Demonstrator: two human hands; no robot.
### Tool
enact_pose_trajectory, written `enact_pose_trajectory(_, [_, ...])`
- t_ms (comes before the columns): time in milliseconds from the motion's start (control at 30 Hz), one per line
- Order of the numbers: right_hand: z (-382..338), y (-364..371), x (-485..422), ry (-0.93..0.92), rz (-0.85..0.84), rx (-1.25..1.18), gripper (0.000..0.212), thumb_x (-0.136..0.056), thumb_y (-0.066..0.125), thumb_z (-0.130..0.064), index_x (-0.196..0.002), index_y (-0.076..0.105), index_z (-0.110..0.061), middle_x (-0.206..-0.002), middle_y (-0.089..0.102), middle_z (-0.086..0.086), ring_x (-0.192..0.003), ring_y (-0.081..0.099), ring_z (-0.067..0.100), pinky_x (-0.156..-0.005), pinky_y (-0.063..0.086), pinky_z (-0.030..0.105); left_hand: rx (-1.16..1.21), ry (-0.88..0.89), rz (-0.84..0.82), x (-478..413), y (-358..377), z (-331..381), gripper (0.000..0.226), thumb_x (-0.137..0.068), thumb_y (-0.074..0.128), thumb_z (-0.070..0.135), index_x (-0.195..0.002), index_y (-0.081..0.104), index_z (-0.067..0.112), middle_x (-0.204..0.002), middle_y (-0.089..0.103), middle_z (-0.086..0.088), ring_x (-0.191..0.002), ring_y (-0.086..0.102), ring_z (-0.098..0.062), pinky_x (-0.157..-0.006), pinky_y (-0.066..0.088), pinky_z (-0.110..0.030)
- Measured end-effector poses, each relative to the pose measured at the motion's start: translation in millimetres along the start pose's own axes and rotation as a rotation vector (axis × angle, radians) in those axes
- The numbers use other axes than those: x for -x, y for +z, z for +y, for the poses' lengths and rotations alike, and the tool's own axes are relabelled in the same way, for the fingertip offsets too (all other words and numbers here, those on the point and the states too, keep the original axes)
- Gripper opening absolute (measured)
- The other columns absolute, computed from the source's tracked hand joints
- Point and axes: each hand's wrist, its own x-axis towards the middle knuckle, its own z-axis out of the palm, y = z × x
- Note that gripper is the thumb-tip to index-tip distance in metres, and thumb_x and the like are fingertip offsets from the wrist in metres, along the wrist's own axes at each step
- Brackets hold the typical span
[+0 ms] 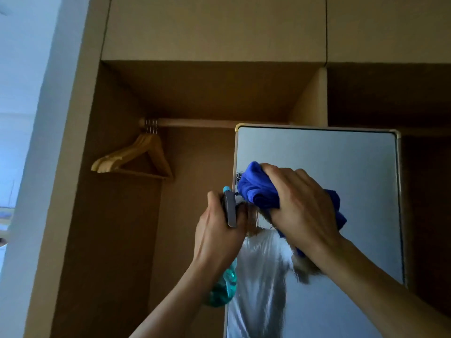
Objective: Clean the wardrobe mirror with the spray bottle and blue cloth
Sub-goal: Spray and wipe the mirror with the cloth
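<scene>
Mirror (329, 159) left edge: blue cloth (256, 189)

mirror (341, 167): upright, pale frame, rounded corners, wet streaks down lower-left glass | blue cloth (258, 189): bunched, pressed against the mirror's upper-left area | spray bottle (224, 289): teal body, grey head, raised at the mirror's left edge

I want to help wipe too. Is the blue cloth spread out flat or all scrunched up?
Scrunched up. The right hand grips the blue cloth in a wad against the mirror, with creases showing.
</scene>
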Motion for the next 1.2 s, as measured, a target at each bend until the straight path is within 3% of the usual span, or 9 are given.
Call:
enact_pose_trajectory(233, [6.8, -9.4, -39.0, -0.059, 0.036, 0.127, 0.072, -0.061, 0.082, -0.009, -0.128, 0.055, -0.013, -0.1, 0.069, 0.006, -0.082, 0.061, 0.03, -0.062, 0.052, 0.038, 0.032, 0.027, -0.041, -42.0, -6.4, 5.8, 0.023, -0.101, 0.06, 0.032, -0.097, 0.042, 0.017, -0.08, 0.062, 0.0, -0.065, 0.058, -0.018, -0.056, 0.046, -0.037])
enact_pose_trajectory(367, [17.0, -11.9, -68.3, -0.11, 0.08, 0.21, 0.068, -0.062, 0.077, -0.002, -0.126, 0.056, -0.014, -0.099, 0.069, 0.004, -0.086, 0.061, 0.03, -0.069, 0.051, 0.039, 0.066, 0.038, -0.076, -63.3, -9.8, 14.1, 0.02, -0.1, 0.06, 0.03, -0.101, 0.045, 0.017, -0.083, 0.063, -0.002, -0.073, 0.063, -0.025, -0.067, 0.054, -0.048])
enact_pose_trajectory(467, [21.7, -12.4, -89.2, -0.129, 0.09, 0.216, 0.066, -0.07, 0.074, -0.002, -0.13, 0.053, -0.017, -0.102, 0.068, 0.003, -0.088, 0.059, 0.029, -0.073, 0.051, 0.043, 0.083, 0.036, -0.095, -72.4, -11.1, 22.1, 0.017, -0.1, 0.059, 0.027, -0.104, 0.046, 0.016, -0.083, 0.061, -0.001, -0.069, 0.06, -0.019, -0.061, 0.049, -0.039])
enact_pose_trajectory(600, [22.5, -9.5, -107.7, -0.158, 0.105, 0.199, 0.059, -0.076, 0.073, -0.006, -0.131, 0.053, -0.018, -0.1, 0.068, 0.003, -0.088, 0.059, 0.029, -0.071, 0.05, 0.042, 0.13, 0.012, -0.125, -74.3, -12.6, 24.7, 0.016, -0.099, 0.059, 0.026, -0.101, 0.046, 0.017, -0.087, 0.063, -0.006, -0.074, 0.064, -0.029, -0.068, 0.056, -0.048])
enact_pose_trajectory(767, [20.8, -5.7, -122.5, -0.17, 0.136, 0.206, 0.058, -0.074, 0.072, -0.005, -0.128, 0.056, -0.018, -0.097, 0.068, 0.003, -0.084, 0.058, 0.029, -0.071, 0.05, 0.043, 0.13, -0.006, -0.124, -66.1, -12.6, 16.0, 0.018, -0.099, 0.06, 0.023, -0.096, 0.044, 0.015, -0.079, 0.057, -0.002, -0.066, 0.052, -0.019, -0.06, 0.046, -0.038])
enact_pose_trajectory(900, [21.0, 2.9, -115.9, -0.176, 0.139, 0.177, 0.062, -0.073, 0.069, -0.001, -0.131, 0.056, -0.019, -0.108, 0.068, 0.0, -0.088, 0.057, 0.028, -0.071, 0.05, 0.042, 0.134, -0.053, -0.111, -59.6, -9.9, 11.2, 0.018, -0.096, 0.062, 0.021, -0.095, 0.045, 0.016, -0.08, 0.059, -0.003, -0.068, 0.056, -0.022, -0.07, 0.052, -0.051])
enact_pose_trajectory(1067, [16.6, 10.0, -98.6, -0.216, 0.125, 0.184, 0.063, -0.069, 0.069, 0.004, -0.127, 0.061, -0.02, -0.112, 0.068, -0.003, -0.09, 0.054, 0.026, -0.069, 0.043, 0.036, 0.162, -0.095, -0.101, -57.6, -8.1, 11.8, 0.017, -0.097, 0.061, 0.02, -0.095, 0.046, 0.012, -0.079, 0.052, 0.0, -0.065, 0.049, -0.016, -0.058, 0.04, -0.035])
enact_pose_trajectory(1200, [13.6, 9.7, -71.9, -0.245, 0.04, 0.128, 0.053, -0.073, 0.068, -0.001, -0.122, 0.061, -0.019, -0.109, 0.068, -0.002, -0.091, 0.054, 0.024, -0.073, 0.048, 0.037, 0.186, -0.122, -0.103, -55.0, -7.4, 8.1, 0.017, -0.097, 0.061, 0.016, -0.096, 0.046, 0.008, -0.077, 0.046, 0.001, -0.062, 0.042, -0.012, -0.055, 0.036, -0.026])
